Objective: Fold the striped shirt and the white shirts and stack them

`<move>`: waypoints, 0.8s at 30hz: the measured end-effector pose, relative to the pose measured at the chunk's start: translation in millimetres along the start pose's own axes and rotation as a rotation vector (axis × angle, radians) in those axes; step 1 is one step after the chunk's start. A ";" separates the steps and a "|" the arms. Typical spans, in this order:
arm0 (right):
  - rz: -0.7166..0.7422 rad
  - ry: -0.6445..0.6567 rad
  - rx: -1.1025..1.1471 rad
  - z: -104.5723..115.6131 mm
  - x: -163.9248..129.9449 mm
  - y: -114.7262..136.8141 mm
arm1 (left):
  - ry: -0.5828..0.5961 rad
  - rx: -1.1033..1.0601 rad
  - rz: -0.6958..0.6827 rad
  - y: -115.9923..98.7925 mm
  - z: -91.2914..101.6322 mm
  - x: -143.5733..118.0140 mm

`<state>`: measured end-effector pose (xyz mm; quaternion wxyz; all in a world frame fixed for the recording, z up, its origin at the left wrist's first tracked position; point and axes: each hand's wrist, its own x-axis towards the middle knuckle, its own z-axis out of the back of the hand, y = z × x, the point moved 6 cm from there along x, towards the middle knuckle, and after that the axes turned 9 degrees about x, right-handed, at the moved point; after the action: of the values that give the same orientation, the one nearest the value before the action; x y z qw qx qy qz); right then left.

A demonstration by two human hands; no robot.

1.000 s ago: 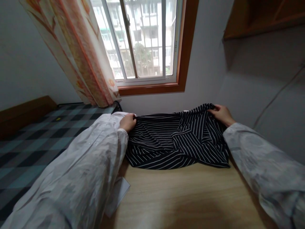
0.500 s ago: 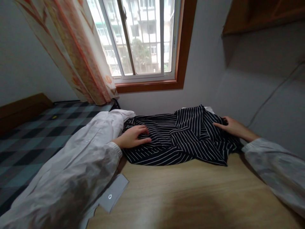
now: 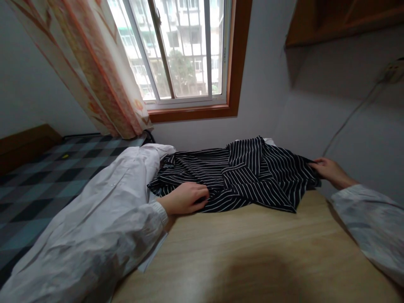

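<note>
Looking down, I see a pale wooden table pushed into a corner, grey walls on its far and right sides. A window with a brown frame sits above the far wall, and a peach curtain hangs at its left. A bed with a checked cover lies just beside the table's left edge.

The striped shirt, black with thin white lines, lies crumpled across the far part of the table, reaching almost to the far wall and close to the right one. The near half of the tabletop is bare wood, so that is where the open room is. At the near left edge a pale sheet pokes out from under my sleeve.

My left hand rests palm down on the shirt's near left hem, fingers curled and pinching the cloth. My right hand reaches out to the shirt's far right corner near the wall, fingers closed on the edge of the fabric. Both arms, in loose white sleeves, stretch forward and low over the table.
</note>
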<state>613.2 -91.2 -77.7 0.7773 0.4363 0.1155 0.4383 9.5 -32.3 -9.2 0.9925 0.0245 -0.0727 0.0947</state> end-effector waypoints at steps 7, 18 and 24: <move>0.573 0.171 0.021 -21.4 -104.3 112.4 | 0.053 0.046 -0.074 -24.0 -9.4 -7.2; 0.899 0.653 -0.038 -47.1 -222.1 151.1 | 0.040 -0.059 -0.112 -39.1 0.3 -20.2; 0.865 0.473 -0.024 -32.5 -209.5 153.2 | 0.063 -0.212 -0.081 -49.4 9.6 -19.5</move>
<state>382.6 -200.3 -20.1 0.4815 0.3240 0.0920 0.8091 -1.3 -84.9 -4.3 0.9944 -0.0805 -0.0503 0.0469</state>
